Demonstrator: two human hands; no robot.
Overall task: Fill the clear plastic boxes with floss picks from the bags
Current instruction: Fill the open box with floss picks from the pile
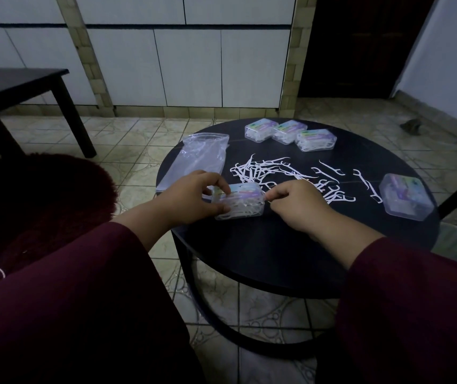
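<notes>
Both hands, left (191,194) and right (298,206), reach forward, fingers curled.

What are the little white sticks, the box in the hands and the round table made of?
Floss picks: probably white moulded plastic, thin and matte.
Box, held by the left hand: clear, glossy plastic; the picks show through it.
Round table: dark, smooth top, maybe painted wood or laminate; too dim to tell.

Loose floss picks (271,176) between bag (194,159) and box (404,199)

Round dark table (277,250) bears boxes (289,133), loose floss picks (271,173), a bag (194,162).
</notes>
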